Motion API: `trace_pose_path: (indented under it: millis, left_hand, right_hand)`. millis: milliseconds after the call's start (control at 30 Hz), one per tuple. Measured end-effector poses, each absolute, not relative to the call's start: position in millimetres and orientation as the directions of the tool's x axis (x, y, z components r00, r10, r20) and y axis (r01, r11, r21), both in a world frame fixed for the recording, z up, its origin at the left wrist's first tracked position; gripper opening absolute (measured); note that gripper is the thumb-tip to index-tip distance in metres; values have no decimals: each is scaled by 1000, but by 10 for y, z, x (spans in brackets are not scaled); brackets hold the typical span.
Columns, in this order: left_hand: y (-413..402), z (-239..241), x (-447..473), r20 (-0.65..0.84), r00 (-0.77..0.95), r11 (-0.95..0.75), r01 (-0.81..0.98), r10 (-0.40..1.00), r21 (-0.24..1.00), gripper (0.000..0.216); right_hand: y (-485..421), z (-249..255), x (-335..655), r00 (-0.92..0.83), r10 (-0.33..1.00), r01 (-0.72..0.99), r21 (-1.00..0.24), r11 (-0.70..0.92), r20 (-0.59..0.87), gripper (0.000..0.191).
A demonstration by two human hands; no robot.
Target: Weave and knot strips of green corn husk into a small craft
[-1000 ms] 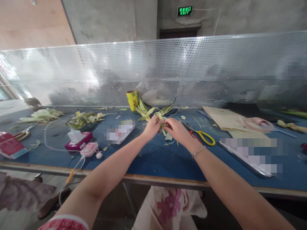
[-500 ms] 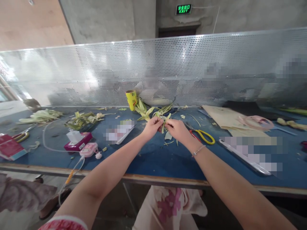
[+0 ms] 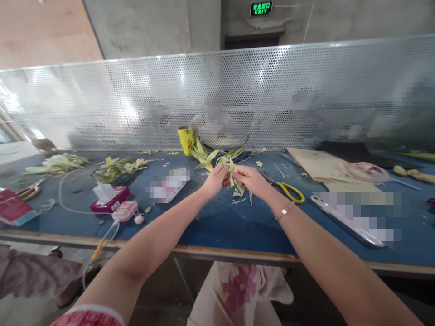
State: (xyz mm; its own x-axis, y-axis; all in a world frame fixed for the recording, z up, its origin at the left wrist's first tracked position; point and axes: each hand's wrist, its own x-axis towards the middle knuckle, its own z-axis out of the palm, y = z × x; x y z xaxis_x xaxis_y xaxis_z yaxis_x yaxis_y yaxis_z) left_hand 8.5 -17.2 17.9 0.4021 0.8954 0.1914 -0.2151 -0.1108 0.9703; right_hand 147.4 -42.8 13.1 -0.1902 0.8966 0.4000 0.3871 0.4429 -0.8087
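My left hand (image 3: 216, 180) and my right hand (image 3: 252, 181) meet over the middle of the blue table, fingers pinched. Between them is a pale green strip of corn husk (image 3: 231, 168), its ends sticking out above and below the fingertips. Part of it is hidden by the fingers. Just behind lie more corn husks (image 3: 205, 160), leaning by a yellow cardboard tube (image 3: 186, 141). Small scraps (image 3: 239, 192) rest under my hands. Scissors with yellow handles (image 3: 292, 193) lie to the right of my right hand.
A perforated metal screen (image 3: 163, 104) closes off the table's back. Leftward are a phone (image 3: 170, 186), a purple power strip (image 3: 112, 200), a pink charger (image 3: 125, 211) with cables and husk piles (image 3: 118, 171). Rightward are another phone (image 3: 346, 222), brown paper (image 3: 314, 165) and a pink tape roll (image 3: 382, 173).
My right wrist has turned slightly, so its bracelet shows differently, and the right fingers have shifted on the husk strip. The left hand stays nearly in place.
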Motion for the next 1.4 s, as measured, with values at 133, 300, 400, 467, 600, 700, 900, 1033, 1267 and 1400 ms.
trace_pose_path:
  millis: [133,300,400,467,600,700,900,1033,1267,1400]
  left_hand:
    - [-191,188,114,163,354,-63,-279,921,958,28]
    - [-172,209,98,146,377,-11,-337,915,941,27]
    - [-140,209,63,148,409,-7,-327,900,945,26]
    - [-119,202,46,154,417,-10,-327,896,945,27]
    - [-98,177,54,118,448,36,-321,886,947,28]
    - [-98,149,83,93,463,47,-281,881,959,27]
    - [-92,105,94,203,373,-138,-193,906,972,25]
    - [-109,127,86,188,360,-127,-186,914,974,20]
    - [-73,64,115,240,294,-211,-128,925,969,25]
    - [-70,54,97,396,214,-399,-34,893,916,29]
  right_hand:
    - [-426,116,1460,-183,881,285,-834,471,435,22]
    - [-412,81,1424,-182,868,145,-861,488,462,25]
    - [-402,53,1410,-190,876,92,-880,466,444,27]
    - [-396,41,1402,-155,883,93,-883,460,443,28]
    - [-387,45,1397,-63,877,199,-855,479,476,26]
    - [-379,41,1408,-63,861,293,-815,499,505,25]
    - [-357,5,1400,-148,767,601,-559,571,624,28]
    - [-355,48,1383,-237,647,675,-356,646,724,32]
    - [-370,61,1403,-273,790,621,-527,580,549,30]
    - [-418,57,1404,-215,845,595,-621,510,489,35]
